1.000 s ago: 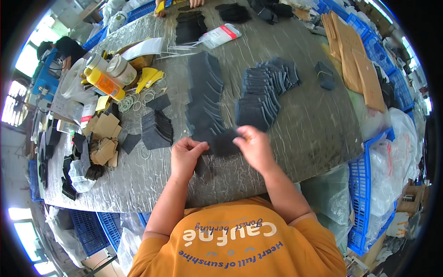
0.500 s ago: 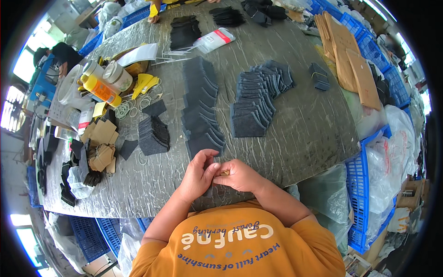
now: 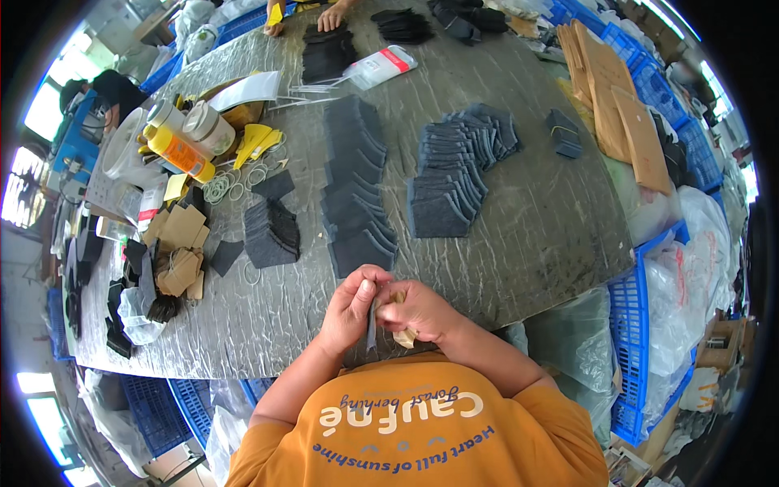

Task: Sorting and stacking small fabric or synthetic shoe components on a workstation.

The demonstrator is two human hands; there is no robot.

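Note:
My two hands meet close to my body at the table's near edge. My left hand (image 3: 347, 307) pinches a small dark grey fabric piece (image 3: 372, 331), seen nearly edge-on. In the closed fingers of my right hand (image 3: 426, 312) is a thin tan paper-like piece (image 3: 405, 338), its lower end hanging below them. The fingertips touch or almost touch, hiding where the two pieces meet. Just beyond my hands runs a long overlapping row of dark grey fabric pieces (image 3: 357, 203). To its right lies a second fanned row of fabric pieces (image 3: 445, 195).
A small fabric stack (image 3: 270, 235) and tan card pieces (image 3: 180, 243) lie left, near rubber bands (image 3: 217, 190) and a yellow bottle (image 3: 180, 154). Across the table, a co-worker's hand (image 3: 333, 16) rests on black pieces (image 3: 328, 55). Blue crates (image 3: 629, 349) stand beside the table.
The tan piece, mostly hidden before, now hangs below my right fingers. More of the grey piece shows under my left hand. A co-worker's hand has come onto the black pieces.

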